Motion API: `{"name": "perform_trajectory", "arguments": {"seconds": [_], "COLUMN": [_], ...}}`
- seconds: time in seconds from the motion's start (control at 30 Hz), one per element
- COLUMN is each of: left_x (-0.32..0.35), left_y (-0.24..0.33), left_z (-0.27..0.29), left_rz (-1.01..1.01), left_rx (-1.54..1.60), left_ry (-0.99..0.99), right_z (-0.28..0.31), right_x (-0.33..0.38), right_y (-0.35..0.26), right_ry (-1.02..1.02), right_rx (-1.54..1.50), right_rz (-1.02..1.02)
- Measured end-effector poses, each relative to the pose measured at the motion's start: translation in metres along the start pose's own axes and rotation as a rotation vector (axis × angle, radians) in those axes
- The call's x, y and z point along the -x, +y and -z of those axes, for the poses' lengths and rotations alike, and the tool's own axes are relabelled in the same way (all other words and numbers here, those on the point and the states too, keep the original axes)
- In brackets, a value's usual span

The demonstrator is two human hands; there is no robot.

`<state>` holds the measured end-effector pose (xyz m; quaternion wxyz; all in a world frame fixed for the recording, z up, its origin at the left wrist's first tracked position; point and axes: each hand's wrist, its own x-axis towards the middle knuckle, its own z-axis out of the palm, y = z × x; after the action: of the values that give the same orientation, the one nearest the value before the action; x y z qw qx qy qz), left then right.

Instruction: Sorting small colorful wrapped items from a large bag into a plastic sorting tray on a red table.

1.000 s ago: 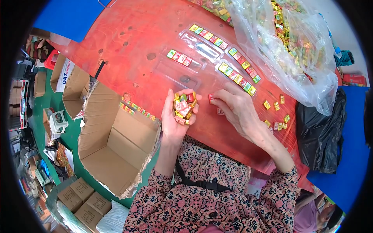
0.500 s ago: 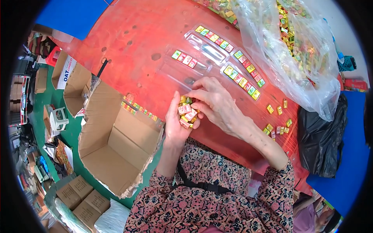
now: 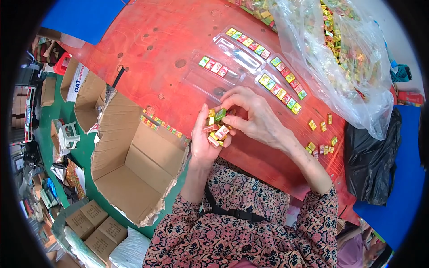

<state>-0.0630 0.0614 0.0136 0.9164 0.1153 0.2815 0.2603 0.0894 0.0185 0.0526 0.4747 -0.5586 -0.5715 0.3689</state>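
A single head-worn fisheye view looks steeply down, close over the red wooden counter [image 3: 147,40] (its near edge crossing mid-frame, straight lines bowing outward).

Red bench [image 3: 161,40], surface worn, with dark knots and stains; even daylight, no hard shadows. Green floor [image 3: 85,154] to the left of the bench. Large open cardboard box [image 3: 134,167] stands against the bench edge, flaps up, inside bare. A second open box [image 3: 87,91] further left, a third [image 3: 44,91] beyond it. Small grey plastic stool [image 3: 69,134] on the floor between them. Closed cartons [image 3: 96,225] stacked at lower left, white sack [image 3: 129,250] just beside them. Blue sheet [image 3: 85,18] at upper left. Black plastic bag [image 3: 371,161] at the right of the bench, blue surface [image 3: 402,205] behind it.
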Motion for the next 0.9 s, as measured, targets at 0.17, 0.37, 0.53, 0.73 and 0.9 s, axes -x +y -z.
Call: {"name": "perform_trajectory", "arguments": {"seconds": [0.17, 0.37, 0.53, 0.73, 0.9], "left_x": [-0.001, 0.0, -0.001, 0.0, 0.001], "left_y": [-0.001, -0.001, -0.002, -0.001, 0.0], "left_z": [-0.002, -0.001, -0.001, 0.0, 0.0], "left_rz": [-0.025, -0.035, -0.04, -0.049, -0.05], "left_rx": [-0.03, -0.037, -0.046, -0.038, -0.036], "left_ry": [-0.06, -0.056, -0.048, -0.087, -0.054], "right_z": [0.015, 0.035, 0.032, 0.03, 0.023], "right_x": [-0.001, -0.028, -0.042, -0.041, -0.039], "right_y": [0.003, 0.017, 0.032, 0.033, 0.031], "right_ry": [0.057, 0.217, 0.174, 0.211, 0.24], "right_rx": [0.101, 0.515, 0.605, 0.7, 0.77], "right_rz": [0.037, 0.181, 0.204, 0.2, 0.147]}}
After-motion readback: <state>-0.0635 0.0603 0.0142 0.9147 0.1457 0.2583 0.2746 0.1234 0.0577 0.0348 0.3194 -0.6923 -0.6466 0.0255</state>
